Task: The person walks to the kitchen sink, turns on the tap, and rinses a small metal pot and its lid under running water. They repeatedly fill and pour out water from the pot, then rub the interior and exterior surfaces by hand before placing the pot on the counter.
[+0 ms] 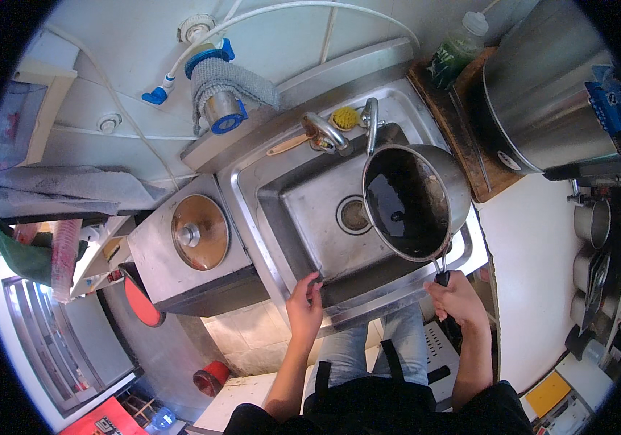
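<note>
My right hand (458, 298) grips the black handle of a metal saucepan (460, 187). The pan is tilted towards the left over the right side of a stainless steel sink (302, 239), and dark liquid (397, 201) lies inside it. My left hand (305, 304) hovers near the sink's front edge, fingers apart and holding nothing. Behind the pan stand a curved metal faucet (327, 132) and a second slim spout (371, 122). The round drain (354, 215) shows just left of the pan's rim.
A yellow scrubber (345, 117) and a brush handle (287, 145) lie behind the basin. Left of the sink, a glass lid (200, 232) rests on a steel counter. To the right, a large metal pot (552, 98) and a green bottle (454, 54) stand on a wooden board (498, 182).
</note>
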A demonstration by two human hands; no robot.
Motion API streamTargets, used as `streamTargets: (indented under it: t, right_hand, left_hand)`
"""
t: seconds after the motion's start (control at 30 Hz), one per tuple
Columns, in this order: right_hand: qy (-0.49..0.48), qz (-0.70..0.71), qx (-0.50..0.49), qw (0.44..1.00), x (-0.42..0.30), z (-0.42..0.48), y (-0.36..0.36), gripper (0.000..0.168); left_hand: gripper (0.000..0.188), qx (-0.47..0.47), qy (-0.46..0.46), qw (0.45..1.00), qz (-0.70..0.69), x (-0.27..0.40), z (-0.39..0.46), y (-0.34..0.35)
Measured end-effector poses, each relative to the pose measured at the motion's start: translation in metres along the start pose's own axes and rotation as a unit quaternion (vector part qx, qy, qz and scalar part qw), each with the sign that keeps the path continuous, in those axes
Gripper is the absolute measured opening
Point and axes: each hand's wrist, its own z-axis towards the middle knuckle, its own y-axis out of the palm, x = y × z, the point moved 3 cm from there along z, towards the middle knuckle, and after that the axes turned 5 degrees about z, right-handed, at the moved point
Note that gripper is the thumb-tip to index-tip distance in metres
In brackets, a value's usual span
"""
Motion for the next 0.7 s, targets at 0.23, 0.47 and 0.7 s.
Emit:
streamTargets:
  t: [0.23,0.47,0.7]
  right_hand:
    - [-0.014,-0.004,-0.002,1.000,-0.0003,0.0003,-0.0027,0.014]
    - [-0.012,-0.031,0.001,0.999,0.0024,0.0024,-0.0067,0.013]
    - [-0.023,-0.015,0.018,0.999,-0.0035,-0.0012,-0.0056,0.028]
  left_hand:
    - [0.027,0.005,-0.003,1.000,-0.009,0.0001,0.0003,0.0008]
    - [0.029,0.000,-0.009,1.000,-0.016,-0.0018,-0.0008,0.0018]
    - [0.030,0.005,-0.008,1.000,-0.019,0.0000,-0.0020,0.0017]
